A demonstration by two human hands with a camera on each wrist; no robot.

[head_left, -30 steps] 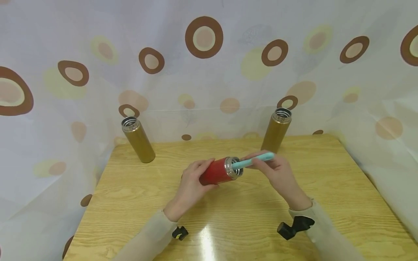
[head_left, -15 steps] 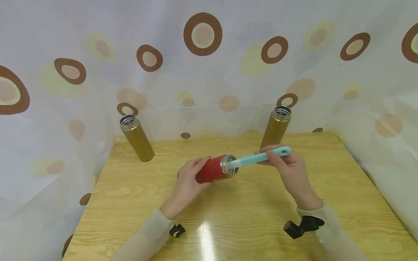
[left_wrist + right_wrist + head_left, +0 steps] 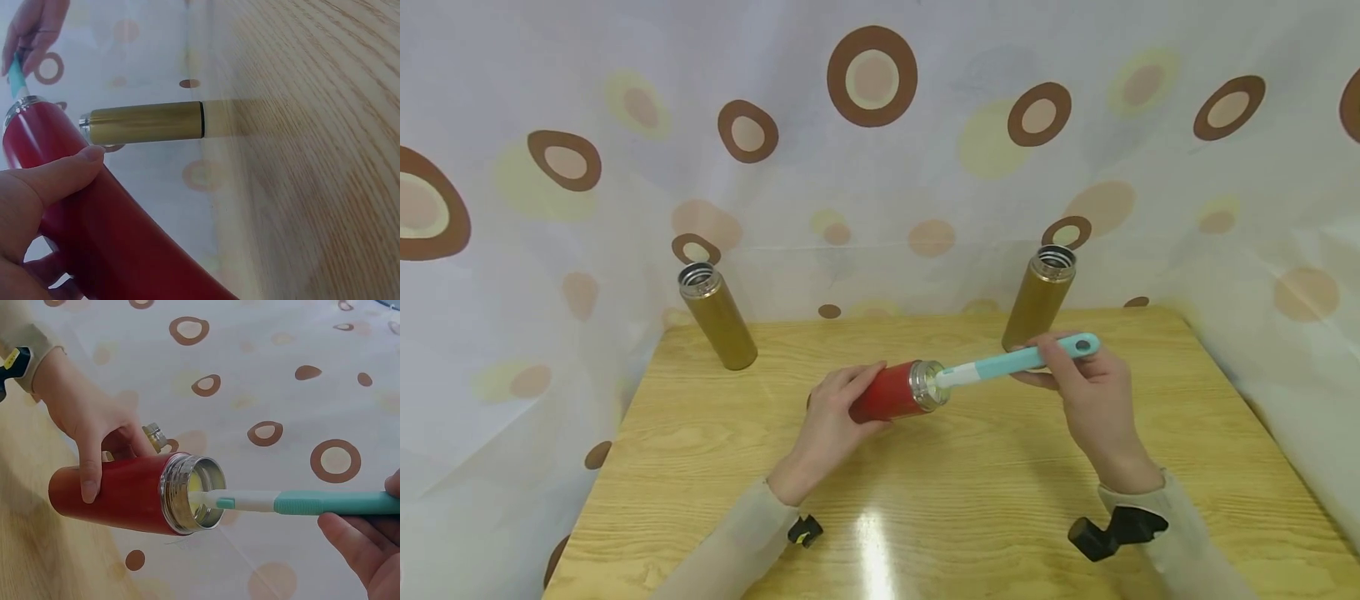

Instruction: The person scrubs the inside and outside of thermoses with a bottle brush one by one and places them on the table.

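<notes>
Since the earlier frames, the right hand [image 3: 1093, 392] has drawn outward, away from the flask mouth: more of the teal-handled brush [image 3: 1017, 360] now shows outside the red flask [image 3: 891, 392], including its white neck, and the hanging hole at the handle's end is clear of the fingers. The left hand [image 3: 831, 412] has kept its place, fingers and thumb curled round the red flask and holding it on its side above the wooden table [image 3: 970, 500], mouth turned toward the right hand. The right hand pinches the brush handle between thumb and fingertips.

The right wrist view looks into the flask's steel mouth [image 3: 192, 501], where a pale yellow brush head [image 3: 195, 485] sits just inside the rim; the head view cannot show this. The left wrist view shows the thumb [image 3: 59, 175] pressed flat along the red body, with one gold flask [image 3: 145, 122] beyond it.

The head view alone shows both gold flasks, one [image 3: 717, 315] beyond the left hand and one [image 3: 1040, 297] just behind the right hand, both upright and uncapped. How deep the brush head reaches cannot be told. The right hand is cut off at the frame edge in its own wrist view.
</notes>
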